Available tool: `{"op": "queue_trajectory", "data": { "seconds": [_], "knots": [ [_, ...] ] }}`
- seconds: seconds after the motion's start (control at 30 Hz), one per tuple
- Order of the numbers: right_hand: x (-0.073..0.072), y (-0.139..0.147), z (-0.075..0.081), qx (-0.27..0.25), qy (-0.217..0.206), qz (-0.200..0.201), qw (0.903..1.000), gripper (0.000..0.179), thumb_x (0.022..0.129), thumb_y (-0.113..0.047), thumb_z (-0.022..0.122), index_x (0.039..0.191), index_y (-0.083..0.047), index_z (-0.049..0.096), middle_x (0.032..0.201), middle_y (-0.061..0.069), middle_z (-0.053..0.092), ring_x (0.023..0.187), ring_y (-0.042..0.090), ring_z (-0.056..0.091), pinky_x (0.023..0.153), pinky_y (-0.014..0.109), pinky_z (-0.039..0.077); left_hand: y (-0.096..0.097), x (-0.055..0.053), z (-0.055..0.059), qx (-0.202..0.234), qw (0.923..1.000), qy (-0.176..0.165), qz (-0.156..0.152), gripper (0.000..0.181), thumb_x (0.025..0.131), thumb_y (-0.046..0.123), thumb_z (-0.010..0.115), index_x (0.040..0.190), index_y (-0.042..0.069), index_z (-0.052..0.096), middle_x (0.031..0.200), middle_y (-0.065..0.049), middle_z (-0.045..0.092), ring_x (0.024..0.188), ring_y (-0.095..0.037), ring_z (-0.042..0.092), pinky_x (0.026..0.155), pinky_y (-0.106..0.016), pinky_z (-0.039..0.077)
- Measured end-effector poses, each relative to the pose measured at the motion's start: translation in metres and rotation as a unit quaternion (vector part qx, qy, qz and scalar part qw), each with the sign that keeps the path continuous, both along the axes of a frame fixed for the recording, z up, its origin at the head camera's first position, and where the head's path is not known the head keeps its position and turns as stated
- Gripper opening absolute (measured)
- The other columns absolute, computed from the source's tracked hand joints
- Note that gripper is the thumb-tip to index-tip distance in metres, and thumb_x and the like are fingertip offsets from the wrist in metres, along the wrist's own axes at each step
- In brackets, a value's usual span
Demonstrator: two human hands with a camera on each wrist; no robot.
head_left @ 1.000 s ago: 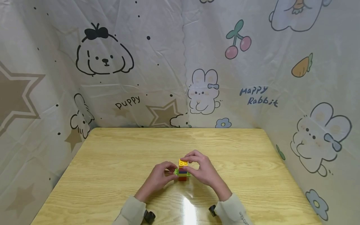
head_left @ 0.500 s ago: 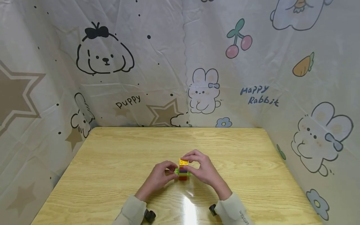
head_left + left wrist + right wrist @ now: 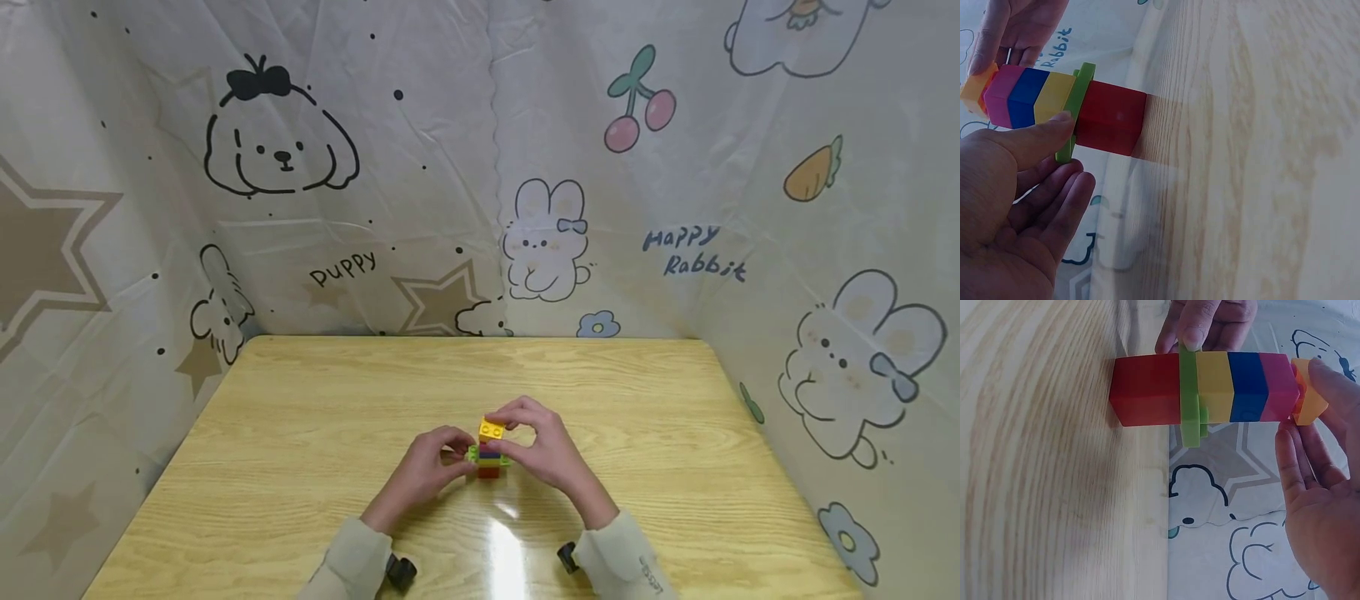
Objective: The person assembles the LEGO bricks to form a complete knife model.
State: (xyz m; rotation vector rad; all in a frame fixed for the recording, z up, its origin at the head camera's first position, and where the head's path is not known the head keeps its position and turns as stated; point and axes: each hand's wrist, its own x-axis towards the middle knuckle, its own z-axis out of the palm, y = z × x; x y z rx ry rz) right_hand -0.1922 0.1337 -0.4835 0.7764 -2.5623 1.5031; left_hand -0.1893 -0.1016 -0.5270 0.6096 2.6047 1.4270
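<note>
A toy brick tower stands upright on the table, with a red brick at its foot. Above that come a wide green plate, a yellow brick, a blue brick and a pink brick. An orange-yellow brick sits tilted at the top, a gap showing on one side. My right hand pinches this top brick between thumb and fingers. On the other side, my left hand pinches the green plate's projecting end, its thumb also beside the yellow brick.
The light wooden table extends around the tower on all sides. A printed cloth hangs behind and beside it. Dark wrist cameras sit at the sleeve cuffs.
The top brick appears slightly more tilted, while the rest of the tower stays put. Both hands keep their grips. The head view has shifted a little.
</note>
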Motion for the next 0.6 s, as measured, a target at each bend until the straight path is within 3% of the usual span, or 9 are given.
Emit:
{"op": "queue_trajectory", "data": {
  "seconds": [0.27,0.43,0.6],
  "knots": [
    [-0.0013,-0.0026,0.0009,-0.001,-0.014,0.013,0.9998,0.035,0.089,-0.025,0.084,0.123,-0.021,0.076,0.108,-0.004,0.061,0.099,0.018,0.058,0.087,0.043,0.054,0.0008,-0.0014,0.0004,0.002,1.0,0.001,0.003,0.024,0.094,0.018,0.078,0.115,0.01,0.072,0.11,-0.004,0.072,0.102,-0.022,0.069,0.09,-0.038,0.062],
    [-0.001,-0.0025,0.0009,0.021,-0.034,-0.011,0.9992,0.037,0.084,-0.028,0.089,0.118,-0.023,0.076,0.104,-0.007,0.06,0.099,0.013,0.058,0.089,0.034,0.053,0.0008,-0.0013,-0.0008,0.008,1.0,0.0,0.001,0.023,0.093,0.016,0.079,0.115,0.009,0.072,0.109,-0.004,0.072,0.101,-0.021,0.069,0.09,-0.035,0.062],
    [-0.0025,-0.0026,-0.0014,0.018,-0.039,-0.027,0.9987,0.038,0.077,-0.027,0.094,0.111,-0.025,0.077,0.097,-0.008,0.061,0.094,0.016,0.058,0.087,0.038,0.053,0.0004,-0.0003,-0.0013,0.014,0.9999,-0.003,-0.001,0.023,0.094,0.015,0.078,0.115,0.009,0.072,0.11,-0.004,0.071,0.102,-0.02,0.069,0.09,-0.034,0.062]
  ]
}}
